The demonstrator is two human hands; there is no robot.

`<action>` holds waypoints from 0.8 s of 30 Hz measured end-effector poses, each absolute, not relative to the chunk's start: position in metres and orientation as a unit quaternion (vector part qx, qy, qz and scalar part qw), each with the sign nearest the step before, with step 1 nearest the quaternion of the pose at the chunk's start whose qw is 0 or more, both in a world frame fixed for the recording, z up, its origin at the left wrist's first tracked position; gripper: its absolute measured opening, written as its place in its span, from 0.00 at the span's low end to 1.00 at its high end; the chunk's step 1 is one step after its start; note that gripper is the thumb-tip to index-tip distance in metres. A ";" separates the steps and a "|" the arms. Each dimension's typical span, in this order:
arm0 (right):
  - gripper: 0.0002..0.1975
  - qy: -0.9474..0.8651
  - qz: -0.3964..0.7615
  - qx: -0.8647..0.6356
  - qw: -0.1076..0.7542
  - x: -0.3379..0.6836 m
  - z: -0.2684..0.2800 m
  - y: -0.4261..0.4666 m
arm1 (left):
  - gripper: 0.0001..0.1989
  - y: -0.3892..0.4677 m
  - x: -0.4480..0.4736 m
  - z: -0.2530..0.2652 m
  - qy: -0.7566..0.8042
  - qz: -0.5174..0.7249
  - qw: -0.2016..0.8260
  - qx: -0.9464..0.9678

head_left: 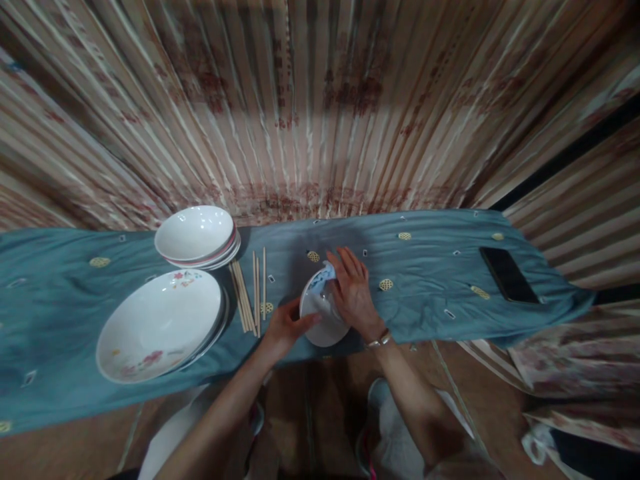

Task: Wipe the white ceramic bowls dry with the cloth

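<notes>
A white bowl [326,327] is tilted between my hands at the front edge of the cloth-covered table. My left hand [287,325] grips its left rim, with the thumb over the inside and the fingers hidden behind the wall. A light blue cloth [321,280] lies against the far inner rim. My right hand [353,290] presses that cloth to the bowl, its fingers bent over the rim; a bracelet circles the wrist. Several wooden chopsticks [242,300] lie to the left of my left hand.
At the left stand a stack of white bowls [195,233] and, nearer me, a stack of larger flowered dishes [160,327]. A black phone [507,275] lies at the right end of the teal tablecloth [425,267]. A pleated curtain [310,100] hangs behind the table.
</notes>
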State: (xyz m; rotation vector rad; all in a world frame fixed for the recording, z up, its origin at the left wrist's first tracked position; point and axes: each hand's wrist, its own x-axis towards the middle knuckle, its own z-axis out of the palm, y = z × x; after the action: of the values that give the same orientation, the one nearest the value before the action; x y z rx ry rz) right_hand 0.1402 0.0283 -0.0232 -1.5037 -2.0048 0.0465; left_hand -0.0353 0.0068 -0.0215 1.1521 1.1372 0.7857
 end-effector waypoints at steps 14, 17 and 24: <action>0.16 -0.671 0.117 -0.637 0.361 0.150 -0.050 0.036 | 0.32 0.011 -0.036 -0.026 0.514 0.435 0.574 0.466; 0.13 -0.650 0.157 -0.660 0.341 0.148 -0.050 0.034 | 0.33 0.012 -0.036 -0.026 0.517 0.457 0.565 0.452; 0.14 -0.595 0.244 -0.672 0.367 0.141 -0.058 0.032 | 0.31 0.012 -0.036 -0.020 0.515 0.482 0.567 0.426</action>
State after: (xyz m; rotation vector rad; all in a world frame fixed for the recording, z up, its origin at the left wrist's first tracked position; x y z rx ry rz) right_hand 0.1407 0.0315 -0.0577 -1.7269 -1.5277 0.6281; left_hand -0.0363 0.0122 -0.0202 1.0004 1.2093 1.1320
